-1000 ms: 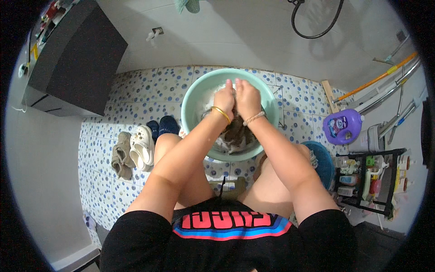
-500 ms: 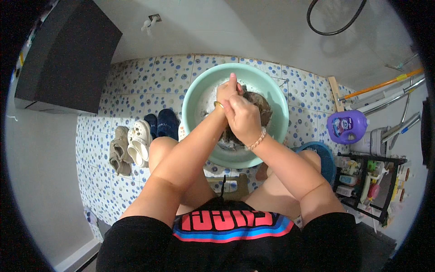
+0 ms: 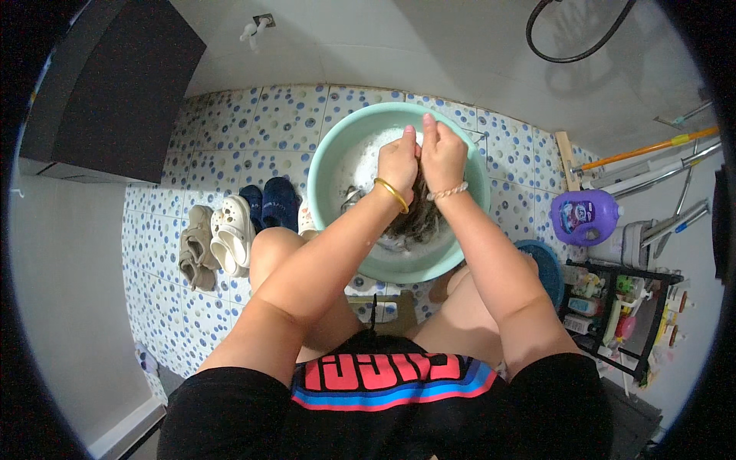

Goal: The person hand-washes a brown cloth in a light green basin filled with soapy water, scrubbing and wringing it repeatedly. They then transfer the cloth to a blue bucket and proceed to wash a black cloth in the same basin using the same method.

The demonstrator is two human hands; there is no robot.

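Head view: left hand (image 3: 399, 162) and right hand (image 3: 445, 159) side by side, both clenched on brown cloth (image 3: 415, 221) inside green basin (image 3: 325, 184). Cloth already wet, among white suds (image 3: 371, 156) — work looks midway, suds not yet cleared. Purple bottle (image 3: 586, 218) off right.

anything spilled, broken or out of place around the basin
Nothing stands out: the suds sit inside the green basin, the purple bottle looks intact, and the beige shoes, white clogs and navy slippers stand side by side.

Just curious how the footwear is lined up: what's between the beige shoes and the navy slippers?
In the head view, white clogs sit between the beige shoes and navy slippers.
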